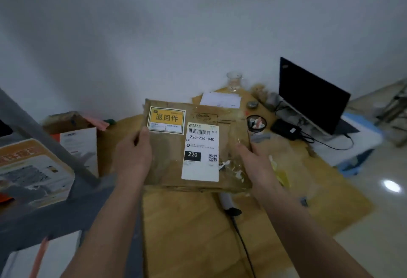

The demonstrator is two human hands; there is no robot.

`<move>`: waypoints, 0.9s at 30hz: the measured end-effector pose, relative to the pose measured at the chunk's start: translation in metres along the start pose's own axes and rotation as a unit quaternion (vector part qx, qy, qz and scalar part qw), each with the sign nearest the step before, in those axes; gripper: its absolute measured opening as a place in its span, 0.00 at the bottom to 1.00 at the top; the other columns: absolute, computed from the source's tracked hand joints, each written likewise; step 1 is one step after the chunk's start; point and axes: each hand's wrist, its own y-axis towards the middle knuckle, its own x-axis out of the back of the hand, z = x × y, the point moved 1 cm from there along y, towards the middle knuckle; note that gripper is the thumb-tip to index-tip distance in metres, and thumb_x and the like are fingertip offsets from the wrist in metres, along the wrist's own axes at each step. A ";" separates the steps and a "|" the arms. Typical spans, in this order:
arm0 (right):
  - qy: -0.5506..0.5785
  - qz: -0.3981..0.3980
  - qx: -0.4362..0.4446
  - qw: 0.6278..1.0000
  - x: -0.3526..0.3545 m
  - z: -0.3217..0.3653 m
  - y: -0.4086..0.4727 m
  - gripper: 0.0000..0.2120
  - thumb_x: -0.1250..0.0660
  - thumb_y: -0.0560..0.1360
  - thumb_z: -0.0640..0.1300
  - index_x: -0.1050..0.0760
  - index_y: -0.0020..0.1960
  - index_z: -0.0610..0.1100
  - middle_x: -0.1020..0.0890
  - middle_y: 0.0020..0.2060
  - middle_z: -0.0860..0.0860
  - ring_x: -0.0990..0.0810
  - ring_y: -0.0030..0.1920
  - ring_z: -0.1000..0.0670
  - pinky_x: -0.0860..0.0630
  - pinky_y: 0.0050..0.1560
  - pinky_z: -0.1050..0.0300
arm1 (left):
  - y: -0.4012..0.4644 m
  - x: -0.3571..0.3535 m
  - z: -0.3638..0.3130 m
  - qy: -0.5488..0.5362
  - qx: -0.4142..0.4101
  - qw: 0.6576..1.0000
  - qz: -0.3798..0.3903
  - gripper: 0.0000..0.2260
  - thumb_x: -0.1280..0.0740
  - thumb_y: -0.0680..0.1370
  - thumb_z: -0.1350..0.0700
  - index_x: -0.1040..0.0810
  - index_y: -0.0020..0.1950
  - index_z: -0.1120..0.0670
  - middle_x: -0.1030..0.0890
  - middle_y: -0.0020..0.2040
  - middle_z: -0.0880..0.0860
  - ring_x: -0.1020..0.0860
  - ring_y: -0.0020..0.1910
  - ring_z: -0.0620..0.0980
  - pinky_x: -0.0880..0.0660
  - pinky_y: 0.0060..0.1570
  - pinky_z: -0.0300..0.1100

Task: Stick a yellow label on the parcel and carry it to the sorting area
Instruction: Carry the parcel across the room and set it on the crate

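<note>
A flat brown cardboard parcel (pixel 167 158) is held in the air above a wooden desk, its top face towards me. A yellow label (pixel 166 119) with black characters is stuck on its upper left corner. A white shipping label (pixel 200 152) with a barcode and "220" sits to the right of centre. My left hand (pixel 134 152) grips the parcel's left edge, thumb on the top face. My right hand (pixel 253 158) grips the right edge, thumb lying on the taped surface.
The wooden desk (pixel 191 229) lies below, with a black cable (pixel 241 242) across it. A laptop (pixel 312 97), a pen cup (pixel 256 123) and a glass jar (pixel 234 81) stand at the right rear. Boxes (pixel 33 172) fill a grey rack on the left.
</note>
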 end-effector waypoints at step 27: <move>0.197 -0.665 -0.049 0.719 0.402 -0.129 -0.339 0.10 0.38 0.74 0.40 0.32 0.55 0.40 0.27 0.38 0.49 0.28 0.35 0.51 0.33 0.31 0.58 | -0.449 -0.252 -0.168 -0.031 -0.248 0.746 0.617 0.10 0.40 0.78 0.57 0.23 0.40 0.47 0.18 0.45 0.54 0.21 0.44 0.54 0.22 0.52 0.55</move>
